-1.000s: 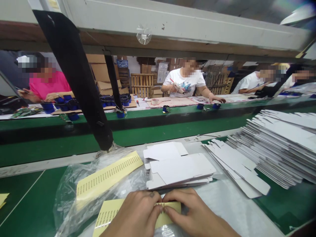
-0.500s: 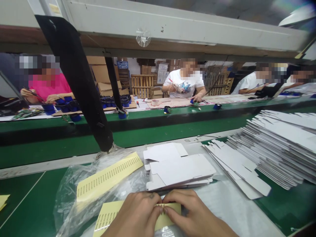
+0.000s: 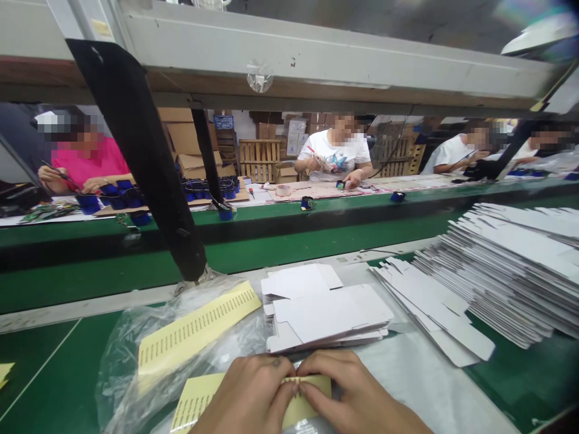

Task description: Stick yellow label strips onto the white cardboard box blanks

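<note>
My left hand and my right hand meet at the bottom middle, fingertips pinched together on the top edge of a yellow label sheet printed with rows of small text. Both hands are closed on that sheet. It lies on a clear plastic bag, which holds a second yellow label sheet farther back. Just beyond my fingers sits a small stack of flat white cartons.
A large fanned pile of flat white cartons fills the right side. A black post slants down to the bench at left. Beyond the green conveyor belt, several people work at a far bench with blue parts.
My hands keep their pinch on the yellow sheet and have hardly moved. The view has tipped up slightly. The person opposite drew an outstretched hand back in.
</note>
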